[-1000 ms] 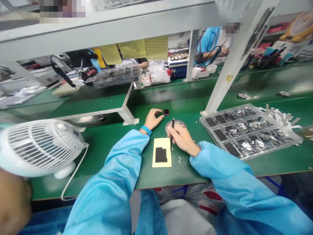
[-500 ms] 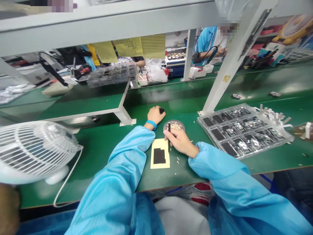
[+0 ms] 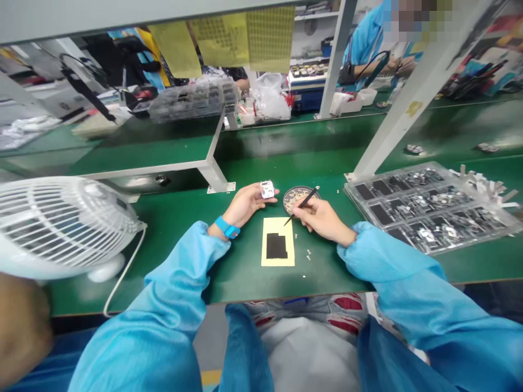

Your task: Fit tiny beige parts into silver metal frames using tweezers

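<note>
My left hand (image 3: 244, 206), palm turned up, holds a small squarish white and silver part (image 3: 267, 189) between its fingers, above the green bench. My right hand (image 3: 321, 219) is closed around dark tweezers (image 3: 301, 206), whose tip points down at a yellow sheet (image 3: 268, 225). Black stickers (image 3: 277, 246) with stepped edges lie on that sheet. Just behind the right hand stands a round dish (image 3: 291, 197) of tiny pale pieces, partly hidden by the fingers. A few pale scraps (image 3: 309, 254) lie on the bench to the right of the sheet.
A white fan (image 3: 69, 226) stands at the left, its cord trailing over the bench edge. To the right lies a clear compartment tray (image 3: 433, 204) of small parts. A raised shelf (image 3: 155, 144) and a slanting post (image 3: 388, 117) rise behind. A co-worker's hands (image 3: 398, 64) show at the back.
My left hand has turned over from palm down, so the part's pale face now shows. The tweezers have tilted from upright, their tip over the sheet. The view has shifted.
</note>
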{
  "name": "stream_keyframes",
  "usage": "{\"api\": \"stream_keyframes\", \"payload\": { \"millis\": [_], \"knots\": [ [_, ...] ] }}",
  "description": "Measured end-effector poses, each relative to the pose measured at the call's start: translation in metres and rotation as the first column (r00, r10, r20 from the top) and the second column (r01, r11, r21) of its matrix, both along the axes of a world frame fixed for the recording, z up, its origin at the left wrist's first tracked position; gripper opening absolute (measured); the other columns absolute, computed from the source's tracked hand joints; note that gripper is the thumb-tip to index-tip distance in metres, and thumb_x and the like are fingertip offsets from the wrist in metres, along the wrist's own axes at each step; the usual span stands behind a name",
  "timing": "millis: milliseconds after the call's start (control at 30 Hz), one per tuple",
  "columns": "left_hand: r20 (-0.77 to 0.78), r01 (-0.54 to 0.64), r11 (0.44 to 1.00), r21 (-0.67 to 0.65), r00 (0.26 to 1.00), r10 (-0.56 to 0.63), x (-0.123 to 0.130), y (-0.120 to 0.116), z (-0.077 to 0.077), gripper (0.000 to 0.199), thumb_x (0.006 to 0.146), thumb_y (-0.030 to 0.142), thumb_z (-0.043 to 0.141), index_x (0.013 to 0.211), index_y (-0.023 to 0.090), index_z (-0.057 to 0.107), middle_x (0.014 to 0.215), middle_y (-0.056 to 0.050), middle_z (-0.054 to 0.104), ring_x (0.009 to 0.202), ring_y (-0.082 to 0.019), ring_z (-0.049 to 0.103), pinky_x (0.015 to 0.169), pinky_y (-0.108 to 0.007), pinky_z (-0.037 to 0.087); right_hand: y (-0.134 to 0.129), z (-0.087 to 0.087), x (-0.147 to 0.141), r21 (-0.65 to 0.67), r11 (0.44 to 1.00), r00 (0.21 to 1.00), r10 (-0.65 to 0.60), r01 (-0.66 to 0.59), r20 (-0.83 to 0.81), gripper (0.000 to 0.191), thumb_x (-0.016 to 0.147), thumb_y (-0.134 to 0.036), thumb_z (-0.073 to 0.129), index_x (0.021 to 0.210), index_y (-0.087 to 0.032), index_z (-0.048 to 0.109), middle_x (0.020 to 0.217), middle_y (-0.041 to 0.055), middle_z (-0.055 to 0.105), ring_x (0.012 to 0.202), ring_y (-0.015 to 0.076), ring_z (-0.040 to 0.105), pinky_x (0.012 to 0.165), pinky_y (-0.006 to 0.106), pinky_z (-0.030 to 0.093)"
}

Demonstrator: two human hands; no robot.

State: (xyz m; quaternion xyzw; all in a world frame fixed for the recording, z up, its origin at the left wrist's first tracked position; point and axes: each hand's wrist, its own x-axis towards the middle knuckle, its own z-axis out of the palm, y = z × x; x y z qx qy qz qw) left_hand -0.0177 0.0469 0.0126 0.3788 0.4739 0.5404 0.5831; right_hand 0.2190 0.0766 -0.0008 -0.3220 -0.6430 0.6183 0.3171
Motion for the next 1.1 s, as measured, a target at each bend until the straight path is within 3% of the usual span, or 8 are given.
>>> {"api": "stream_keyframes", "payload": {
  "millis": [133,267,367,533,767,1100],
  "knots": [
    [-0.027,-0.006,0.999,-0.046,1.0,0.004,0.012,-0.031,0.0,0.034,0.083,0.029,0.077,0.108,0.011,0.062,0.11,-0.016,0.077,0.081,-0.019,0.076,0.06,-0.021,0.051,0.0,-0.004,0.001,0.061,0.997,0.998,-0.053,0.056,-0.038,0.038,0.086,-0.051,0.075,0.097,-0.018,0.061,0.077,0.0018,0.066,0.057,0.0108,0.06,0.04,0.021,0.046],
    [-0.142,0.003,0.999,-0.038,0.99,-0.008,0.018,-0.041,-0.003,0.039,0.081,0.036,0.081,0.106,0.012,0.064,0.09,-0.009,0.076,0.069,-0.016,0.072,0.053,-0.021,0.049,-0.005,-0.006,0.0,0.246,0.967,0.998,-0.058,0.062,-0.022,0.028,0.085,-0.042,0.078,0.095,-0.019,0.065,0.081,0.0024,0.068,0.064,0.0127,0.063,0.05,0.024,0.051],
    [-0.26,0.044,0.997,-0.056,0.964,-0.057,0.018,-0.045,-0.006,0.039,0.083,0.039,0.079,0.108,0.011,0.07,0.084,-0.008,0.075,0.067,-0.015,0.071,0.048,-0.018,0.046,-0.008,-0.011,0.001,0.311,0.95,0.999,-0.035,0.022,0.035,0.026,0.086,-0.04,0.078,0.096,-0.019,0.068,0.079,0.0014,0.068,0.063,0.0125,0.062,0.053,0.025,0.051],
    [-0.385,0.139,0.982,-0.131,0.905,-0.179,0.018,-0.051,-0.012,0.029,0.085,0.032,0.074,0.107,0.012,0.073,0.083,-0.008,0.077,0.065,-0.015,0.071,0.056,-0.023,0.059,-0.013,-0.022,-0.001,0.387,0.922,0.992,-0.031,-0.019,0.123,0.025,0.087,-0.041,0.077,0.099,-0.02,0.071,0.09,0.0035,0.072,0.067,0.0124,0.064,0.054,0.023,0.05],
    [-0.414,0.217,0.97,-0.111,0.877,-0.244,0.016,-0.05,-0.023,0.02,0.086,0.023,0.071,0.103,0.013,0.072,0.084,-0.006,0.077,0.069,-0.015,0.073,0.058,-0.023,0.063,-0.015,-0.024,-0.002,0.344,0.939,0.992,-0.024,-0.021,0.126,0.028,0.087,-0.042,0.078,0.102,-0.02,0.07,0.085,0.0015,0.071,0.061,0.0111,0.063,0.051,0.023,0.05],
    [-0.381,0.161,0.976,-0.148,0.901,-0.207,0.021,-0.053,-0.02,0.023,0.086,0.024,0.072,0.105,0.011,0.072,0.083,-0.007,0.077,0.067,-0.015,0.073,0.058,-0.024,0.063,-0.017,-0.018,-0.003,0.256,0.966,1.0,-0.023,0.018,0.016,0.025,0.089,-0.041,0.076,0.095,-0.019,0.066,0.077,0.0006,0.066,0.063,0.0131,0.064,0.05,0.024,0.05]
  ]
}}
